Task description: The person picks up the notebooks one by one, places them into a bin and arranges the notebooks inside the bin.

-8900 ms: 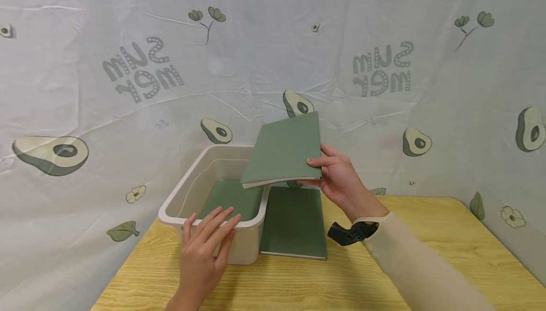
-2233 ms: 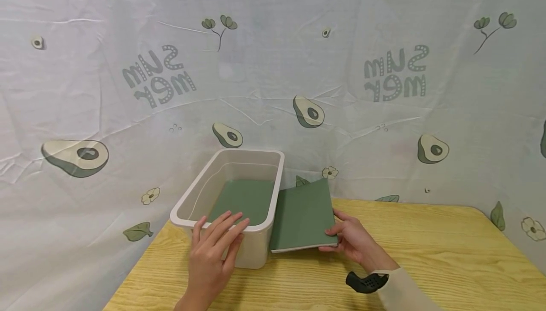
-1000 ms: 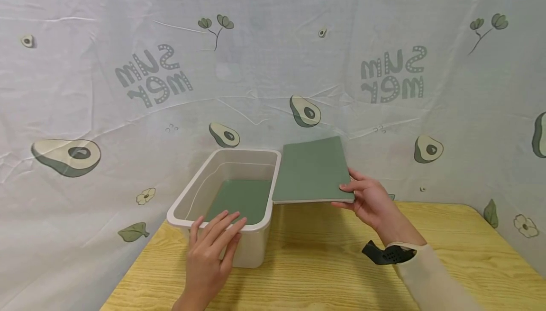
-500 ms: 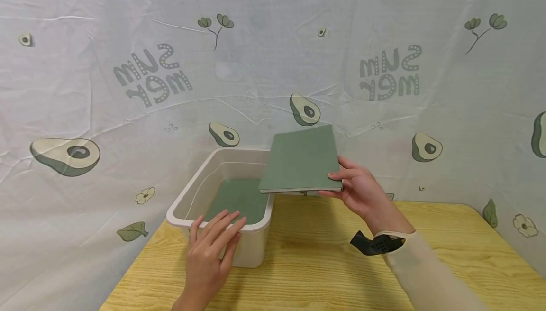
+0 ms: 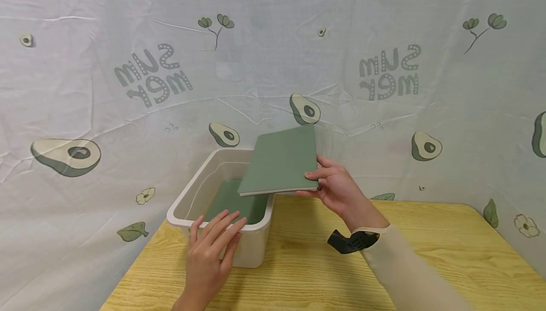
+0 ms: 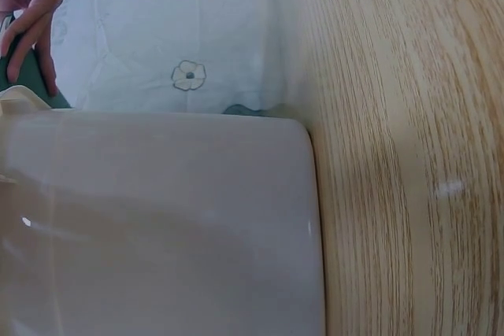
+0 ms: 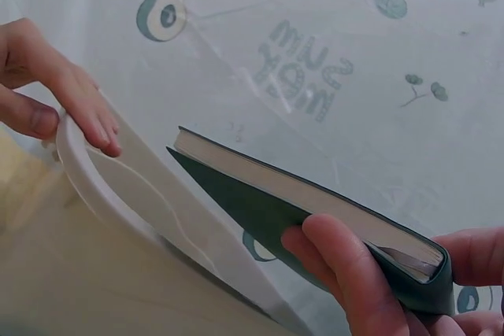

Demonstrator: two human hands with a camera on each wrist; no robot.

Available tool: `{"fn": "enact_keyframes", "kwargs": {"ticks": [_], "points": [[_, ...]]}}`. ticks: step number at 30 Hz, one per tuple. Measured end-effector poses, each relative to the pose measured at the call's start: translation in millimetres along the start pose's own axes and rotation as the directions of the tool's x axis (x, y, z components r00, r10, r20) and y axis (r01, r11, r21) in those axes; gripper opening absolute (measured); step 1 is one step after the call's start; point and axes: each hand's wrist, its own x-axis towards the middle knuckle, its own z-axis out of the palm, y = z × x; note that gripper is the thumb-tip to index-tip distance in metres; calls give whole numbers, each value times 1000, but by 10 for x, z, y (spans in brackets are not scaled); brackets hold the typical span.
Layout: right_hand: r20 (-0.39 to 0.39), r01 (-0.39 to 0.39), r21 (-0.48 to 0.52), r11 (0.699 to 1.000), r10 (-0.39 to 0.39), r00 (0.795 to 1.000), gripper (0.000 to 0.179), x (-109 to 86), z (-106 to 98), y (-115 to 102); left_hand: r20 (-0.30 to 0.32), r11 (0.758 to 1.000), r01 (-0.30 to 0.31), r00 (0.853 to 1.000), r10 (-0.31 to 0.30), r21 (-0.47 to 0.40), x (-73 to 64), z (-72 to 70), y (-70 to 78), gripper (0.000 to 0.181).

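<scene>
A green hardcover notebook [image 5: 281, 159] is tilted over the right side of a light plastic bin [image 5: 181, 202]. My right hand [image 5: 337, 187] grips its right near corner, thumb on the top cover and fingers beneath. In the right wrist view, page edges and a ribbon show at the end of the notebook [image 7: 252, 206]. Another flat green cover [image 5: 226, 197] lies on the bin's floor, partly hidden by the raised notebook. My left hand [image 5: 209, 259] holds the bin's near rim, its fingers over the inside and thumb outside, as the right wrist view shows.
The bin stands on the left part of a yellow wood-grain table [image 5: 405, 254]. A pale curtain [image 5: 264, 55] printed with avocados hangs right behind the table and along its sides. A black band [image 5: 354, 241] is on the right wrist.
The right hand has lifted the notebook from the table beside the bin, then carried it left over the bin. The dark green notebook seen there earlier is gone from that spot. The left hand stays.
</scene>
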Motion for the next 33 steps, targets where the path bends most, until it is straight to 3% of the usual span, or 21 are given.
{"fn": "enact_keyframes", "kwargs": {"ticks": [8,20,33], "points": [[-1,-5,-45,999,5,1000,78,143,175,119,4,1000,11,1000,-11,4,-3,1,4,33],[-74,-41,-64,997,36,997,79,357,550,444,13,999,30,999,-30,11,-16,-32,2,34],[-80,-80,-149,986,69,994,69,419,789,555,21,999,23,1000,-23,25,-12,-17,18,33]]}}
